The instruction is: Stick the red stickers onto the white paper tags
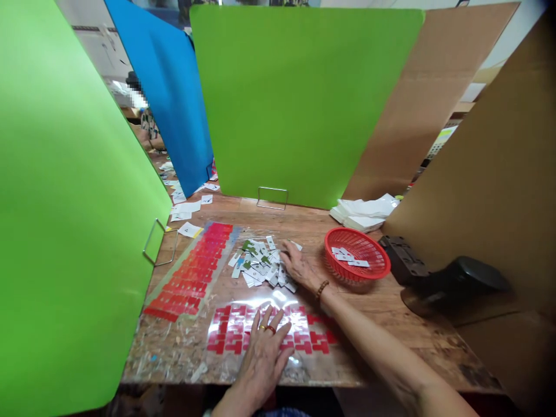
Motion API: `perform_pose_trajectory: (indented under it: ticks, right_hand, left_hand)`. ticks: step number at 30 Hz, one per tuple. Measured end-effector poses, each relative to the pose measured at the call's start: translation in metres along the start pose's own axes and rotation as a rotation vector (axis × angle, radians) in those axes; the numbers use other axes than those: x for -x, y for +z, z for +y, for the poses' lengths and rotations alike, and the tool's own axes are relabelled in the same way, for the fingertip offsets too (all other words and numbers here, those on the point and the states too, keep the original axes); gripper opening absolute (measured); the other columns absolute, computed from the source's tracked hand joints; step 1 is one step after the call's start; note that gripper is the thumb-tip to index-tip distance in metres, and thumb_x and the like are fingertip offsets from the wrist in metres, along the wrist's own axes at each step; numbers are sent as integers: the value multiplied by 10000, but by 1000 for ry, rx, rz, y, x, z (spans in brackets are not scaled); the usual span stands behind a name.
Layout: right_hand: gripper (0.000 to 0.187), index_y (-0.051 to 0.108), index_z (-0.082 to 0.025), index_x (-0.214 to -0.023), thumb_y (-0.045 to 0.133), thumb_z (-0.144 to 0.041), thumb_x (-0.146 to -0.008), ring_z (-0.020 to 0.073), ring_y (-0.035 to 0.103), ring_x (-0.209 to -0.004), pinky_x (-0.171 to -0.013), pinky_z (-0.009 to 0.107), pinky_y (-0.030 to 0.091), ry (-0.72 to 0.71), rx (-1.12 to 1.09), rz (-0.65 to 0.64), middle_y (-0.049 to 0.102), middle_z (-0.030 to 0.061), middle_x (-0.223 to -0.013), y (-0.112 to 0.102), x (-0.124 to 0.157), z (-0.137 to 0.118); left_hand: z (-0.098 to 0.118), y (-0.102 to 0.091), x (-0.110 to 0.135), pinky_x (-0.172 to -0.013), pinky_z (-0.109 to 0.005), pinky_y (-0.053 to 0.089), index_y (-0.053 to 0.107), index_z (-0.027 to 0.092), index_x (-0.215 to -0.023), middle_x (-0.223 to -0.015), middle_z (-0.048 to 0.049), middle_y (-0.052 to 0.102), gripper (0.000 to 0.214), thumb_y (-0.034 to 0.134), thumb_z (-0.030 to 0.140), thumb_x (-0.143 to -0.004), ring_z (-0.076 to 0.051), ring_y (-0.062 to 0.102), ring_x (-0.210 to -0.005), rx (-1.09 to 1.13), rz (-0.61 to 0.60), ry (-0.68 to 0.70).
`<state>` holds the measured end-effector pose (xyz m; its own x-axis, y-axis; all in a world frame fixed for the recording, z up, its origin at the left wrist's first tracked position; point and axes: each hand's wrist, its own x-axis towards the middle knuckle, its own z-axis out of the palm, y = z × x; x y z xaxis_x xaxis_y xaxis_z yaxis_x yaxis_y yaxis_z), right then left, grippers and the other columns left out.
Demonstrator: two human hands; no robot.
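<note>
My left hand [266, 347] lies flat with its fingers spread on a clear plastic sheet [273, 301] that bears rows of red stickers [310, 341]. My right hand [299, 267] reaches over the right side of a loose pile of small white cards [260, 260], some showing green or blue. Its fingers look apart and touch the cards; nothing can be made out in its grasp. To the left of the pile rests another sheet of red stickers [195, 269], set at a slant.
A red plastic basket [377, 263] holding several white cards [358, 263] stands right of the pile. Behind it lies a white paper stack [365, 214]. A black device [460, 284] sits far right. Green panels [295, 104], a blue panel [174, 92] and cardboard [490, 191] enclose the table.
</note>
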<state>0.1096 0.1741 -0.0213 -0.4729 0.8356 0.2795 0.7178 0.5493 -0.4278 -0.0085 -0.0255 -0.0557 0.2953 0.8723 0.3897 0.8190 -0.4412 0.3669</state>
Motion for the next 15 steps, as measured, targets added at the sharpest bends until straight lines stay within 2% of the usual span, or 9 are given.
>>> perform_pose_trajectory:
  ticks: [3,6,10,15]
  right_hand:
    - [286,532,-113,-1108,337,-183,-910,179,493,-1034,-884,311,385,86,30,-2,544,133,-1116,-14,-15,23]
    - [225,575,-94,-1005,409,-205,-901,198,531,-973,-850,360,420,181,73,-45,571,131,-1046,-18,-31,41]
    - [276,538,-135,-1092,509,-297,-871,184,563,-943,-805,383,474,279,101,-137,556,83,-1098,-12,-46,47]
    - [293,525,-144,-1119,508,-300,-872,184,565,-943,-795,378,485,382,79,-272,547,85,-1120,-8,-60,48]
  left_hand:
    - [0,-1,-1,-1022,-571,268,483,211,-1214,-1330,-99,464,411,515,172,-806,-280,289,-1304,3,-17,6]
    - [0,-2,-1,-1012,-575,276,495,212,-1198,-1327,-105,466,389,510,174,-811,-285,293,-1302,3,-39,4]
    - [2,-4,-2,-999,-579,287,488,212,-1203,-1311,-115,480,395,517,190,-810,-292,311,-1292,0,-57,-4]
    - [3,-5,1,-997,-584,277,483,224,-1208,-1327,-119,460,393,515,201,-817,-291,295,-1301,-4,-82,-31]
